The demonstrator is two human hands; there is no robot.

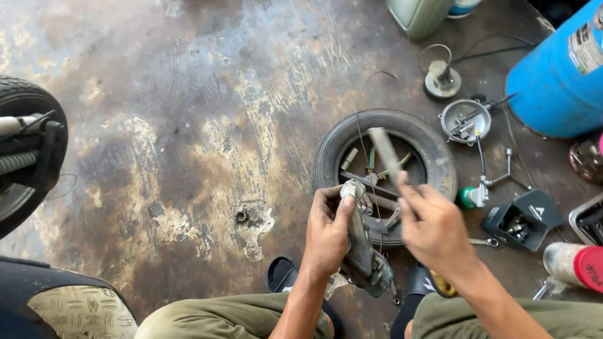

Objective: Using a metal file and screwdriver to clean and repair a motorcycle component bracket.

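Left hand [328, 232] grips one metal part [362, 246], right hand [432, 226] clasps one blurred tool [386, 154], above one tyre [383, 164].

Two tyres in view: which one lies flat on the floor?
The small tyre just beyond the hands, flat with tools inside its ring. The other tyre, at the left edge, stands upright, mounted on a vehicle.

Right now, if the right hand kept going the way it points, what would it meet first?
Probably the small tyre on the floor just beyond it; the right hand and its blurred tool point up-frame over it, though depth is unclear.
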